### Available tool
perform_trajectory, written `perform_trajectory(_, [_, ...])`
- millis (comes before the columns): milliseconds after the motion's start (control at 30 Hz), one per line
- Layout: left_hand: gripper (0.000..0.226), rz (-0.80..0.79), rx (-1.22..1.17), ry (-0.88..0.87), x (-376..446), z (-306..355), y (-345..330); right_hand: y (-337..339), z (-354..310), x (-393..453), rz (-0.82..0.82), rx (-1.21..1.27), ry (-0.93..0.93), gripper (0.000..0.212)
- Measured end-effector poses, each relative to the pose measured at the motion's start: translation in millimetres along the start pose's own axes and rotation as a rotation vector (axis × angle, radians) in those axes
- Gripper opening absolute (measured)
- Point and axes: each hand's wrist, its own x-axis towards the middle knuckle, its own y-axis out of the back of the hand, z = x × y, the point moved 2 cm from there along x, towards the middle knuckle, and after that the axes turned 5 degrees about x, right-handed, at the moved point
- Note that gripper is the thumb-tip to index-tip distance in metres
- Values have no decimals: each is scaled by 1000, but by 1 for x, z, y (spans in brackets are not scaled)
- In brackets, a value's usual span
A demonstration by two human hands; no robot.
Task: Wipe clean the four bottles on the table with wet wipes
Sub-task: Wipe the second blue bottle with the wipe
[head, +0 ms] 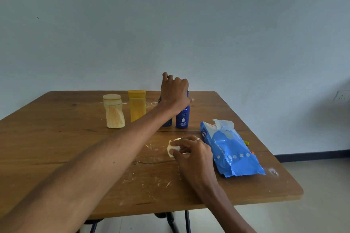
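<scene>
**Reaching for the blue bottles, wipe in my other hand**

Across the wooden table (pixel 56 138), from left to right, I see the four bottles in a row near the far edge. Furthest left stands the cream bottle (pixel 114 112), streaked with orange, upright. Just beside it is the yellow bottle (pixel 137 106), also upright. Next comes a dark blue bottle (pixel 167 122), mostly hidden behind my forearm, and touching or nearly touching it the blue Nivea bottle (pixel 183 118).

My left hand (pixel 175 89) reaches over the tops of these two blue bottles. Its fingers curl downward around the top of the Nivea bottle, thumb out to the right, so I judge it is gripping that one, though the cap itself is covered.

Nearer to me, my right hand (pixel 191 150) pinches a crumpled wet wipe (pixel 172 148), stained yellowish, pressed against the tabletop. To its right lies the blue pack of wipes (pixel 231 149), its flap peeled open.

The risk I see: the two blue bottles stand so close that lifting one could knock the dark one over, and my forearm passes close by the yellow bottle, so a careless pull back could tip that too. The wipe looks already soiled, so it may smear the next bottle rather than clean it; a fresh one sits within reach.
</scene>
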Motion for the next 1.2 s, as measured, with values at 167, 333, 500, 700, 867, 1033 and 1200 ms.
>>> perform_trajectory(167, [50, 15, -18, -2, 1, -3, -2, 0, 2, 4, -16, -35, -10, 27])
perform_trajectory(333, [53, 27, -27, -13, 2, -3, -5, 1, -1, 6, -22, -46, -4, 27])
perform_trajectory(500, [59, 104, -137, 39, 5, -11, 4, 2, 1, 8, -18, -41, 0, 27])
perform_trajectory(700, [22, 18, -280, 99, 10, -60, 27, -1, 2, 6, 8, 11, 6, 27])
perform_trajectory(867, [40, -170, -272, 62, 6, -71, 20, -7, 0, 6, 31, 55, 6, 28])
perform_trajectory(1033, [40, -208, -338, 39, -3, -69, 4, -12, -2, 13, 40, 35, 9, 27])
perform_trajectory(1200, [34, -72, -436, 46, -17, -72, 2, -11, -2, 23, 37, 27, -10, 28])
